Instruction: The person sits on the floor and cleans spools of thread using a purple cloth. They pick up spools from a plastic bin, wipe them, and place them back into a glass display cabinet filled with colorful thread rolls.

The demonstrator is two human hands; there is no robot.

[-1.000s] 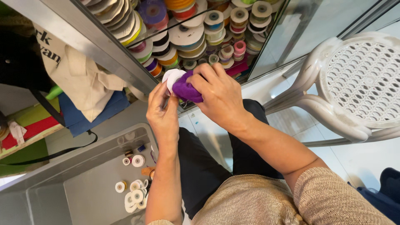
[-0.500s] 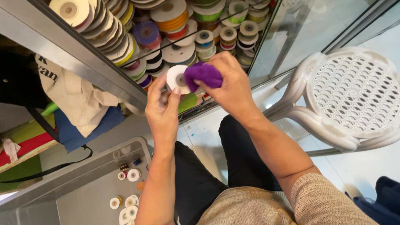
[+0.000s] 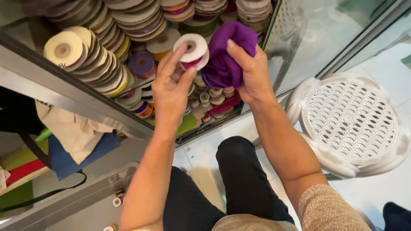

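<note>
Two hands with a ribbon spool and a purple cloth

In front of the glass cabinet [image 3: 299, 38], the left hand [image 3: 171, 92] pinches the white ribbon spool [image 3: 191, 49]; touching it, the right hand [image 3: 252, 72] is closed around the purple cloth [image 3: 227, 60].

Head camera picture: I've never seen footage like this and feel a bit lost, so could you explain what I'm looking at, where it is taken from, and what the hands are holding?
There is no machine here: a person is working with two bare hands, and the camera sits on their head, looking down. That is why you see forearms reaching away from you and dark trouser legs below.

The left hand holds a small white ribbon spool with a pink band around it. The right hand grips a bunched purple cloth pressed against the spool.

Behind the hands is a glass display case with a metal frame, filled with rows of ribbon rolls in many colours. To the right stands a white plastic stool on the tiled floor. Lower left, folded fabric in cream and blue lies on a shelf, and a few loose spools sit below.
</note>
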